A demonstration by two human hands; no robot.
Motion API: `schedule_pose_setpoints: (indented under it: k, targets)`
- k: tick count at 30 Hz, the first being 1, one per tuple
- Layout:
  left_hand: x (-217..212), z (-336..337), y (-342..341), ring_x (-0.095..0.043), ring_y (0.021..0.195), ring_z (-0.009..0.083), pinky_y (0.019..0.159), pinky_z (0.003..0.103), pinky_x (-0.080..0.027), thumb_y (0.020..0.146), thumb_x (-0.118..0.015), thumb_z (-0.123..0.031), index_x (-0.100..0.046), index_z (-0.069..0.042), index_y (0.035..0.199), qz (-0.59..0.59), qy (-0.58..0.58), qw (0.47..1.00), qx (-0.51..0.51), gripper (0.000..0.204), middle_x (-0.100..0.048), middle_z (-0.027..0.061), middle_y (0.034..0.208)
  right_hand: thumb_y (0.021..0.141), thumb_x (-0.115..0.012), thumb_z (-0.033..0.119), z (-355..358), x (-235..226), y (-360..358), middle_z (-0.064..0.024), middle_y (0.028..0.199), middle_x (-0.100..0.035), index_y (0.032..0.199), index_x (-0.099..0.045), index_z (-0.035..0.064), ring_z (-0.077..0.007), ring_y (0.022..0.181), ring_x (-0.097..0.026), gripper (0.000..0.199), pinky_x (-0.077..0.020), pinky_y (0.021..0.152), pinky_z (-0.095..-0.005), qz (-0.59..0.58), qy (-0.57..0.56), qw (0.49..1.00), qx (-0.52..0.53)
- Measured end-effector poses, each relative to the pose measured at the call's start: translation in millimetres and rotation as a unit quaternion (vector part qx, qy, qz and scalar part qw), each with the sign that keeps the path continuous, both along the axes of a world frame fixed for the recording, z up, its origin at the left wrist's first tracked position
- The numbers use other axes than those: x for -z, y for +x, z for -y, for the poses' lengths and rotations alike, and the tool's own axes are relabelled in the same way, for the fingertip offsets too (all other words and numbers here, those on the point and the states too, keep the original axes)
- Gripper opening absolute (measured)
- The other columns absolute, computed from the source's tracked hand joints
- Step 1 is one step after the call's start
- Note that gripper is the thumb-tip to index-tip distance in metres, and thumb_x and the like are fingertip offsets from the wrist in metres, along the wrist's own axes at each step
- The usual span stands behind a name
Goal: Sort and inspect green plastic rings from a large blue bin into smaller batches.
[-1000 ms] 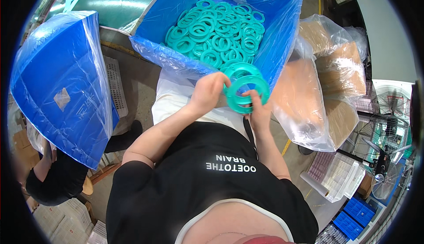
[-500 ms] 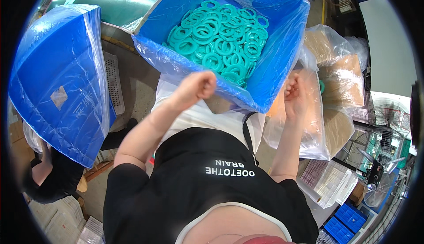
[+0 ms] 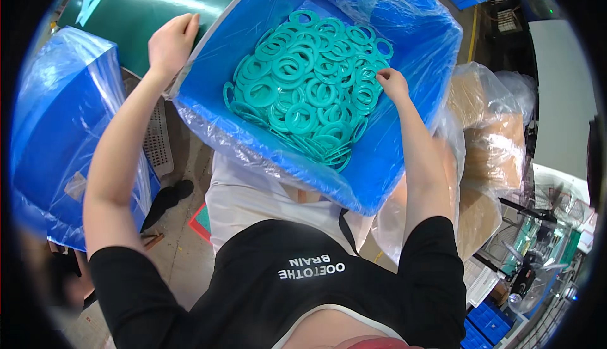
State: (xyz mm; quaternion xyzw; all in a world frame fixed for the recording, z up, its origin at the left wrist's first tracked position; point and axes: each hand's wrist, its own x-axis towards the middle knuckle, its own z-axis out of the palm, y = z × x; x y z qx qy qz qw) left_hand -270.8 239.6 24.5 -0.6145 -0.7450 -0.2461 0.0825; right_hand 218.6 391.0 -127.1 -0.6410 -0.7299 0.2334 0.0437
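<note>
A blue bin [image 3: 208,90], lined with clear plastic film, stands in front of me with a heap of flat teal rings [image 3: 321,93] in it. My right hand [image 3: 394,86] reaches over its right side, fingertips pinched together at the right edge of the heap; whether a ring is between them is hidden. Beside the bin's left rim, over a green tabletop [image 3: 136,23], my left hand [image 3: 171,47] has its fingers bent and close together. I cannot make out anything held in it.
Another film-lined blue bin [image 3: 54,140] stands at the left. To the right are cardboard boxes [image 3: 496,150] in clear plastic bags. Fans [image 3: 531,273] and blue crates [image 3: 487,327] stand at the lower right. A perforated crate [image 3: 158,140] sits between the bins.
My left hand has moved up and left, from the bin's front edge to its left rim. My right hand has gone from outside the bin to the rings. The whole view has shifted.
</note>
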Motion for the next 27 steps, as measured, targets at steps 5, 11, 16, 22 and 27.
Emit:
schedule_pose_setpoints:
  k: [5, 11, 16, 22, 27]
  targets:
    - [-6, -1, -3, -0.05, 0.063, 0.0338, 0.056, 0.039, -0.04, 0.092, -0.051, -0.027, -0.052, -0.003, 0.075, 0.029, -0.048, 0.998, -0.002, 0.03, -0.051, 0.0153, 0.07, 0.078, -0.067, 0.023, -49, 78, -11, -0.0116, 0.111, -0.06, 0.118, -0.059, 0.0175, -0.031, 0.105, -0.058, 0.041, -0.0473, 0.088, -0.0398, 0.11, -0.006, 0.994, -0.013]
    - [0, -7, -7, -0.032, 0.053, 0.0151, 0.049, 0.028, -0.031, 0.091, -0.058, -0.017, -0.049, 0.0, 0.072, 0.093, -0.047, 0.995, 0.007, 0.026, -0.033, 0.0083, 0.061, 0.08, -0.066, 0.029, -83, 150, 5, -0.0123, 0.136, -0.042, 0.131, -0.046, 0.0254, -0.0308, 0.12, -0.046, 0.055, -0.0418, 0.097, -0.0438, 0.165, -0.002, 0.986, 0.009]
    - [3, -5, -11, -0.029, 0.054, 0.0109, 0.048, 0.026, -0.028, 0.091, -0.058, -0.016, -0.046, 0.0, 0.072, 0.119, -0.057, 0.991, 0.01, 0.028, -0.029, 0.0046, 0.062, 0.077, -0.069, 0.025, -68, 161, 11, -0.0108, 0.128, -0.047, 0.118, -0.055, 0.0211, -0.0308, 0.113, -0.051, 0.044, -0.0441, 0.092, -0.0443, 0.137, -0.043, 0.99, 0.006]
    - [5, -8, -12, -0.028, 0.055, 0.0098, 0.048, 0.026, -0.027, 0.091, -0.058, -0.016, -0.046, 0.0, 0.072, 0.122, -0.059, 0.991, 0.008, 0.028, -0.029, 0.0034, 0.062, 0.072, -0.07, 0.015, -52, 148, 0, -0.0079, 0.119, -0.05, 0.105, -0.06, 0.0152, -0.0277, 0.111, -0.052, 0.035, -0.0434, 0.089, -0.0429, 0.186, 0.045, 0.981, -0.019]
    - [7, -8, -9, -0.026, 0.059, 0.0068, 0.05, 0.024, -0.025, 0.095, -0.053, -0.014, -0.039, -0.001, 0.071, 0.124, -0.071, 0.99, 0.009, 0.031, -0.026, -0.0002, 0.065, 0.071, -0.069, 0.012, -71, 150, -10, -0.0075, 0.12, -0.05, 0.115, -0.053, 0.0153, -0.0254, 0.114, -0.048, 0.047, -0.0386, 0.095, -0.0421, 0.173, 0.204, 0.958, -0.103]
